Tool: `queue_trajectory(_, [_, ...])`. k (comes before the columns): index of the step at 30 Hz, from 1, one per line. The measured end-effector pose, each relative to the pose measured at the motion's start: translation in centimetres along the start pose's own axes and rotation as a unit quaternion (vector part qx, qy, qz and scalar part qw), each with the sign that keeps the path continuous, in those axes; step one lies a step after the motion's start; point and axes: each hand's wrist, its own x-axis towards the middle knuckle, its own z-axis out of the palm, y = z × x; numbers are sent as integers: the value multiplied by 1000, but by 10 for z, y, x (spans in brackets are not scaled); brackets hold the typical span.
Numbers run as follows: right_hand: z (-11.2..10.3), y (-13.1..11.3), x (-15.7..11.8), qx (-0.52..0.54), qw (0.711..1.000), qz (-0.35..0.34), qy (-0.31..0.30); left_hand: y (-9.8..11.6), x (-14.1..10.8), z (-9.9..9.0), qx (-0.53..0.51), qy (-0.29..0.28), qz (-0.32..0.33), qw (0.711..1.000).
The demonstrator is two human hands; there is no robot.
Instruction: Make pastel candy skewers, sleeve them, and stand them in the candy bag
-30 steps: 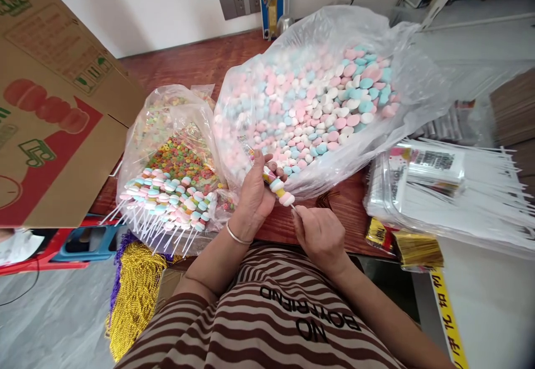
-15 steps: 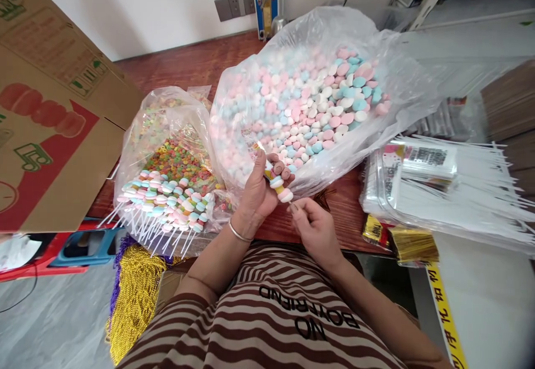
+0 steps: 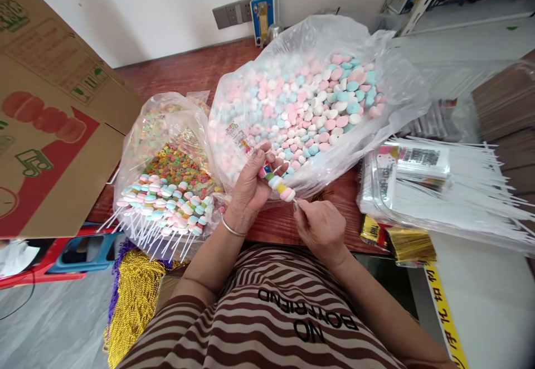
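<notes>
A candy skewer (image 3: 281, 188) of marshmallow discs and gummy rings lies tilted across the fingers of my left hand (image 3: 253, 182). My left thumb and fingers close round its upper part. Beyond them a clear printed bag (image 3: 239, 139) sticks out, and whether the skewer is inside it I cannot tell. My right hand (image 3: 320, 227) pinches at the skewer's lower end, where the stick is mostly hidden by the fingers. To the left, several finished candy skewers (image 3: 167, 204) lie in a row, white sticks towards me, on a clear bag of gummy rings (image 3: 178, 163).
A big clear bag of pink, white and blue marshmallows (image 3: 309, 107) fills the table's middle. White sticks and packaging (image 3: 455, 190) lie right, above a bundle of gold ties (image 3: 412, 246). A cardboard box (image 3: 50, 107) stands left; a blue device (image 3: 264, 18) is by the wall.
The printed bag now shows further out beyond my left hand, and more of the skewer is visible. My right hand's fingers have curled tighter at the skewer's lower end. The view has shifted slightly.
</notes>
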Motion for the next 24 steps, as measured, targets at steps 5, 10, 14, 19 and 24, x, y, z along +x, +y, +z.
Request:
queue_trajectory(5, [4, -12, 1, 181, 969, 169, -14, -14, -9, 11, -80, 9, -29, 996])
queue_trajectory(10, [5, -28, 9, 652, 584, 472, -106, -22, -14, 11, -74, -75, -92, 990])
queue_trajectory(14, [5, -22, 12, 759, 416, 493, -84, -17, -11, 1, -14, -155, -103, 982])
queue_trajectory(19, [2, -11, 14, 781, 414, 463, -68, 2, -6, -7, 119, -262, -99, 953])
queue_trajectory(24, [-1, -5, 21, 781, 452, 425, -75, 36, 7, 9, 136, -235, -30, 962])
